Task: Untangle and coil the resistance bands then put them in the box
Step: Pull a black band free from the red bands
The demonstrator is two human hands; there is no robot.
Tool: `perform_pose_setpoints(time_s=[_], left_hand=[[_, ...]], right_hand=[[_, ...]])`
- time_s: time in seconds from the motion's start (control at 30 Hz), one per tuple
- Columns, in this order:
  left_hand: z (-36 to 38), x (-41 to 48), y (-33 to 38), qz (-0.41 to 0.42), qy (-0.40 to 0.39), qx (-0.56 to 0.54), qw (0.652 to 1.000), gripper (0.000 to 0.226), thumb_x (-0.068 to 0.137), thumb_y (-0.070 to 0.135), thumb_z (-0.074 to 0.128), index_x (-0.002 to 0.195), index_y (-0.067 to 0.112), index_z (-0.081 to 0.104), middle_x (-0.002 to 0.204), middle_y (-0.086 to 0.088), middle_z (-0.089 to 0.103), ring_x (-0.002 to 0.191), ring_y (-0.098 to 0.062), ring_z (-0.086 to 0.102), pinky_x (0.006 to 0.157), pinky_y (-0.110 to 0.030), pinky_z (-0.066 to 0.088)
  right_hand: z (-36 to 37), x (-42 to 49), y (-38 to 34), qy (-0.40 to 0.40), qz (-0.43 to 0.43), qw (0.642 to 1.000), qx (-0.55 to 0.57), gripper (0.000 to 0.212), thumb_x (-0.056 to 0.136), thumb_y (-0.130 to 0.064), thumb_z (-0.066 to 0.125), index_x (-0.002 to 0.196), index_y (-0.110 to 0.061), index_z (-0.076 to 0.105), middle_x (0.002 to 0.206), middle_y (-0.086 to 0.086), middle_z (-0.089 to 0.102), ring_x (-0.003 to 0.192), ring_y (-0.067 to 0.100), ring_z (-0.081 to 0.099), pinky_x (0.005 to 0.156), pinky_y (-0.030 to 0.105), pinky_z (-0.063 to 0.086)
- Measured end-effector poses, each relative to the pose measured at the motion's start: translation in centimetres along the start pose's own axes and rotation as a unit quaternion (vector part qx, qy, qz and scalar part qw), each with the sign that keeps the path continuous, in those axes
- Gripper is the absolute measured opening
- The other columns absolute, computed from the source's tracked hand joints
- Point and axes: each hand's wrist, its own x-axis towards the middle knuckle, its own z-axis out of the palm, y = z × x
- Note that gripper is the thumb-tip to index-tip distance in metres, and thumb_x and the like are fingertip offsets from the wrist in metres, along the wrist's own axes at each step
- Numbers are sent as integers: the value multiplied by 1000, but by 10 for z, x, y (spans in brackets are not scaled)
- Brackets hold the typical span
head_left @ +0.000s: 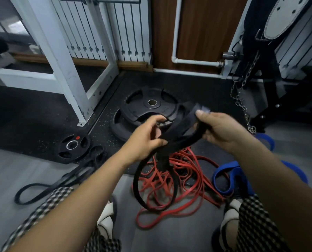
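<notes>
Barely started: left hand (147,140) and right hand (222,130) pinch one black band (180,131) over the red tangle (184,171), no box in sight

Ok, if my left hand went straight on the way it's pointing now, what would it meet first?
Probably the right hand, which grips the same black band just ahead of the left hand. If it passed underneath, the stacked weight plates come next; depth is unclear.
</notes>
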Motion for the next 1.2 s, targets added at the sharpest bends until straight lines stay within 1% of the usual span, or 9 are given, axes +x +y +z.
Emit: perform_pose_setpoints(time_s=[0.17, 0.27, 0.53, 0.7, 0.83, 0.9, 1.0, 1.1, 1.2], left_hand=[[8, -18, -1, -29, -72, -4, 997, 96, 75, -13, 59, 133, 51, 16, 99, 5, 36, 69, -6, 46, 70, -12, 43], [1, -30, -14, -55, -97, 55, 992, 69, 78, -10, 58, 134, 26, 43, 93, 3, 34, 80, -9, 43, 72, -3, 36], [-57, -59, -49, -49, 66, 91, 992, 30, 83, 1, 63, 112, 10, 65, 87, 9, 39, 81, -5, 48, 73, -2, 34], [-121, -80, -53, -22, 197, 191, 961, 33, 81, 4, 65, 111, 20, 68, 92, 6, 48, 89, -13, 54, 80, -21, 43], [-178, -91, -62, -100, 329, 143, 928, 45, 84, 11, 63, 125, 28, 53, 113, 16, 51, 102, -6, 53, 90, -31, 43], [-198, -99, -86, -262, 293, 266, 880, 86, 77, 5, 69, 143, 35, 22, 146, 3, 25, 125, -23, 40, 102, -47, 36], [-212, -117, -112, -472, 199, 198, 836, 107, 74, 4, 74, 148, 32, 1, 152, -12, 3, 132, -37, 29, 108, -50, 31], [-216, -122, -117, -461, 155, 204, 849, 87, 78, 16, 73, 146, 22, 19, 144, -14, 29, 124, -34, 42, 103, -47, 37], [-213, -120, -111, -421, 119, 197, 878, 73, 78, 21, 74, 139, 18, 35, 130, -9, 49, 115, -27, 50, 98, -36, 40]], right_hand=[[27, 4, 28, -158, 61, 920, -354, 27, 92, -33, 53, 85, -7, 54, 67, 3, 54, 56, 13, 52, 50, 21, 43], [46, 8, 39, -244, 48, 871, -423, 34, 91, -38, 53, 82, -6, 56, 71, 4, 57, 65, 20, 56, 63, 29, 45], [125, 13, 56, -224, -106, 875, -415, 36, 92, -39, 51, 96, -5, 61, 80, 3, 62, 74, 21, 68, 73, 33, 51], [197, 19, 47, -211, -192, 906, -312, 31, 91, -34, 53, 90, -4, 59, 70, 4, 58, 53, 12, 56, 64, 36, 51], [264, 40, 21, -240, -184, 934, -190, 21, 93, -32, 51, 85, -16, 61, 77, 0, 63, 67, 16, 60, 61, 26, 49], [289, 62, 19, -234, -148, 938, -210, 30, 94, -38, 47, 95, -12, 61, 82, 0, 60, 79, 22, 62, 66, 31, 54], [292, 94, 43, -188, -86, 870, -447, 53, 94, -49, 39, 123, -6, 47, 105, 7, 51, 82, 29, 64, 71, 37, 55], [262, 107, 91, -224, -46, 848, -478, 37, 95, -39, 45, 108, -5, 51, 97, 14, 55, 78, 30, 62, 81, 46, 54], [219, 104, 148, -281, 46, 801, -527, 28, 96, -29, 45, 79, -8, 51, 71, 8, 52, 61, 18, 51, 66, 32, 48]])
